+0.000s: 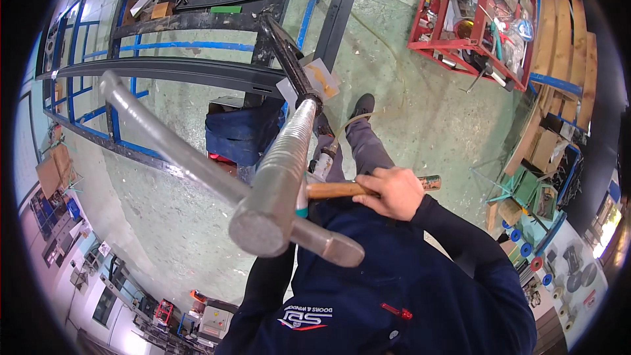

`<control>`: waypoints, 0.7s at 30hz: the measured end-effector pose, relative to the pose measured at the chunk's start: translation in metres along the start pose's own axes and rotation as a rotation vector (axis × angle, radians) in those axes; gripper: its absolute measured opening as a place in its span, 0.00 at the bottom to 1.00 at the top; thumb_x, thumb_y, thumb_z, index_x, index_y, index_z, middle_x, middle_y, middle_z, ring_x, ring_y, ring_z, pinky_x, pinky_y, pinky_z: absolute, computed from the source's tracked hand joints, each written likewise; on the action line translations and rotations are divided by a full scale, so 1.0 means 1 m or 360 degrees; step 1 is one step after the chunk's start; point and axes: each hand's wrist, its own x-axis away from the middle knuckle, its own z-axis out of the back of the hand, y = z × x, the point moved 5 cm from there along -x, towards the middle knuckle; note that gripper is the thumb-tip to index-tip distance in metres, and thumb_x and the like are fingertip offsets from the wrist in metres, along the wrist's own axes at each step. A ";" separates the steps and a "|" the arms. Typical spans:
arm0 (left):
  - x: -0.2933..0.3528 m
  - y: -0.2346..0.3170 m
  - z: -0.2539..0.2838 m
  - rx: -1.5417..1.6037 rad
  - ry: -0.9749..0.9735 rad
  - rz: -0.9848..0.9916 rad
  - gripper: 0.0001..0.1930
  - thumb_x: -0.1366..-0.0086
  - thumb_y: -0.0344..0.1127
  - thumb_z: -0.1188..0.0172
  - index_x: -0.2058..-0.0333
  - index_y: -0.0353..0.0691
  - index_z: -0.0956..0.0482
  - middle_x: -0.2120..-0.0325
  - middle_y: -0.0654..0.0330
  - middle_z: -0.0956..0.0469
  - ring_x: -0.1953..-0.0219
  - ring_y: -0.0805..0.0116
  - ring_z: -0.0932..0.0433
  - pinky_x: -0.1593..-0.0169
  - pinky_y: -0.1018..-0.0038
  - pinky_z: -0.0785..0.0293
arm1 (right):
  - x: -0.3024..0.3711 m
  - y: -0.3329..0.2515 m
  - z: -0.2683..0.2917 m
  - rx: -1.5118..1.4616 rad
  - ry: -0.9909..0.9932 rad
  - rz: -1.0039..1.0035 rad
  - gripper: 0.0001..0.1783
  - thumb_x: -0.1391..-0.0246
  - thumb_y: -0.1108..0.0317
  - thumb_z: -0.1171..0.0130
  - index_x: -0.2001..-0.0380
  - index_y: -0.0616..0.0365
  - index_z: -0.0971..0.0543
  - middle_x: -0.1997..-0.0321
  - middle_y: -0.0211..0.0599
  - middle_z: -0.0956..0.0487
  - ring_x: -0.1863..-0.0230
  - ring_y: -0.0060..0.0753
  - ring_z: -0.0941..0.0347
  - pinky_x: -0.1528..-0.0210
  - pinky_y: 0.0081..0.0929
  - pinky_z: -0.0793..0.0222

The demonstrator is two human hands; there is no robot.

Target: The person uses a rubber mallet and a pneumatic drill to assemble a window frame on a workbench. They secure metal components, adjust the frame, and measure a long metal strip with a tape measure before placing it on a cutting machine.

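The tool handle [336,190] lies in the right hand [393,194], the clamp [288,148] just left of it. Ahead-left of the hand — the worktop [190,23], a long bar [164,70] along its near side; ahead-right — the cart [444,45], planks [562,46] farther right.

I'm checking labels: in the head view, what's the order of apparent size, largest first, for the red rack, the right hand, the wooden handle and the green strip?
Red rack
Right hand
Wooden handle, partly covered by the hand
Green strip
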 end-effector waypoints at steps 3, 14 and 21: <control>0.005 0.023 -0.022 -0.0321 -0.0020 -0.0145 0.10 0.38 0.37 0.39 0.75 0.44 0.29 0.77 0.69 0.34 0.73 0.76 0.36 0.64 0.75 0.38 | -0.006 -0.014 -0.007 -0.0016 -0.0060 0.0081 0.21 0.46 0.49 0.38 0.56 0.51 0.21 0.75 0.38 0.24 0.74 0.44 0.24 0.71 0.39 0.30; 0.018 0.028 -0.020 -0.0039 -0.0033 -0.0087 0.07 0.37 0.36 0.42 0.65 0.39 0.25 0.68 0.63 0.24 0.65 0.72 0.26 0.60 0.73 0.31 | -0.052 -0.038 0.018 -0.0236 0.0310 0.0014 0.19 0.45 0.54 0.40 0.53 0.52 0.23 0.71 0.40 0.24 0.72 0.49 0.24 0.70 0.43 0.29; 0.023 0.029 -0.015 -0.0093 0.0075 -0.0036 0.10 0.41 0.31 0.40 0.80 0.40 0.29 0.79 0.66 0.31 0.75 0.76 0.34 0.67 0.75 0.39 | -0.065 -0.013 0.026 0.0031 0.0467 0.0065 0.18 0.47 0.54 0.38 0.56 0.51 0.21 0.73 0.39 0.25 0.72 0.46 0.24 0.72 0.41 0.30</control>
